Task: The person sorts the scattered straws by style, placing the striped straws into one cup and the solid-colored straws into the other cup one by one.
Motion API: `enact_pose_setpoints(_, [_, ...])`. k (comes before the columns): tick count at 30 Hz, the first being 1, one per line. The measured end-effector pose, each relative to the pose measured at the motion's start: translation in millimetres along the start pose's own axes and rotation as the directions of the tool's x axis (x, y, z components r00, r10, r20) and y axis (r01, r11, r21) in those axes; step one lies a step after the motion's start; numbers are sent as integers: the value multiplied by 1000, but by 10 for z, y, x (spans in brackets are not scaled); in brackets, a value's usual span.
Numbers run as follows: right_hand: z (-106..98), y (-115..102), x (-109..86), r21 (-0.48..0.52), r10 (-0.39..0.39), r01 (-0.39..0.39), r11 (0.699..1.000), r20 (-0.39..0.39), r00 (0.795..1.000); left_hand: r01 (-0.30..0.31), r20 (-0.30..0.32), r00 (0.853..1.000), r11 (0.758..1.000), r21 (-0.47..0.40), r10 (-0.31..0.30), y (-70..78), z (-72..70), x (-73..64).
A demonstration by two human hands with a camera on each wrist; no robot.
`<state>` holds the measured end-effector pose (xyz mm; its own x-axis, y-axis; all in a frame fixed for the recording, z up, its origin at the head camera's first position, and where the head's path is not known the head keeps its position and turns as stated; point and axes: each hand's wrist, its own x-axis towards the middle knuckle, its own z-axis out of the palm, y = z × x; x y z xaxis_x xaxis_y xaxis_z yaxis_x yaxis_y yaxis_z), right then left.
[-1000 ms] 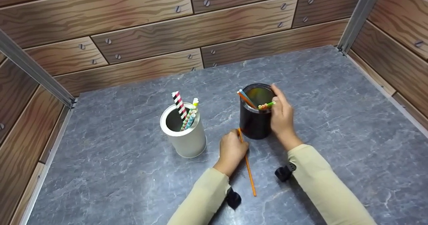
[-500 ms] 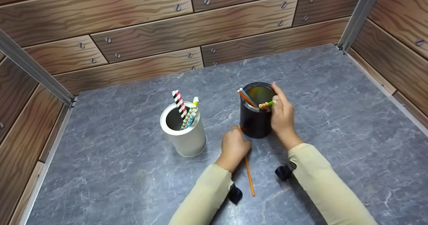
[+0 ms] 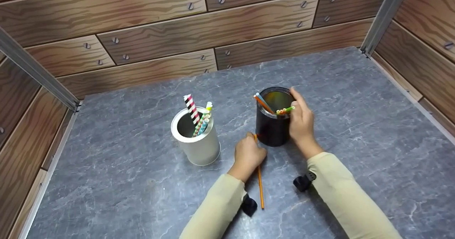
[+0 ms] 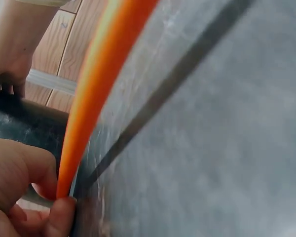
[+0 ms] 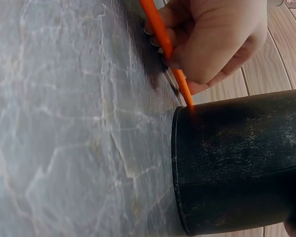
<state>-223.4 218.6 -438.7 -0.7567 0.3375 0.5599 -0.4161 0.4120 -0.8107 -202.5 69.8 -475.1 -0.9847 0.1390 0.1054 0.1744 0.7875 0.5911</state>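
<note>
My left hand (image 3: 249, 155) pinches an orange straw (image 3: 261, 189) low over the table, between thumb and fingers in the left wrist view. The straw's near end points toward me. Its far tip is right at the base of a black can (image 3: 272, 130), seen also in the right wrist view. My right hand (image 3: 301, 123) holds that can from its right side, one finger reaching up along the rim. Inside the black can, orange and blue straws (image 3: 263, 103) lean left, and several orange and green straw ends (image 3: 284, 110) show at the front rim.
To the left stands a white can (image 3: 203, 150) with striped and patterned straws (image 3: 192, 109) leaning in it. The grey marbled table (image 3: 117, 153) is bounded by wood-patterned walls (image 3: 160, 29) with metal corner posts (image 3: 382, 17). Each wrist wears a small black camera (image 3: 249, 205).
The orange straw's near end has swung left. My left hand has shifted slightly right and away from me. My right hand and both cans hold their places.
</note>
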Motion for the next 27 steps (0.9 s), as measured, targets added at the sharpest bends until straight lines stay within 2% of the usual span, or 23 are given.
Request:
enact_pose_setpoints(3, [-7,-4,1,8,5,-5,1000,5,1000,57,38,998,994,-92,-54,-35,-25,18])
enact_pose_setpoints(5, [-7,-3,1,7,6,-6,1000,8,1000,110,62,993,980,-163,-101,-63,-39,30])
enact_pose_setpoints(9, [-5,1,2,-1,5,-5,1000,7,1000,198,86,980,920,-338,-179,-122,-42,48])
enact_pose_setpoints(11, [-3,0,2,0,7,-7,1000,6,1000,224,96,975,865,-448,-203,-144,-38,48])
enact_pose_setpoints(12, [0,-1,2,3,9,-9,1000,7,1000,238,106,971,828,-508,-214,-151,-36,46])
enact_pose_setpoints(15, [4,3,0,10,17,-17,1000,11,1000,278,153,959,697,-660,-237,-160,-35,30])
enact_pose_setpoints(18, [9,4,-2,16,24,-24,1000,12,1000,309,207,949,561,-768,-239,-170,-36,17])
enact_pose_setpoints(20, [11,2,-2,16,26,-26,1000,10,1000,316,226,946,501,-806,-233,-179,-41,12])
enact_pose_setpoints(23, [10,-1,-1,15,26,-26,1000,9,1000,315,240,946,443,-839,-218,-177,-67,7])
enact_pose_setpoints(27, [4,4,-3,17,21,-21,1000,8,1000,309,240,948,432,-847,-207,-153,-120,21])
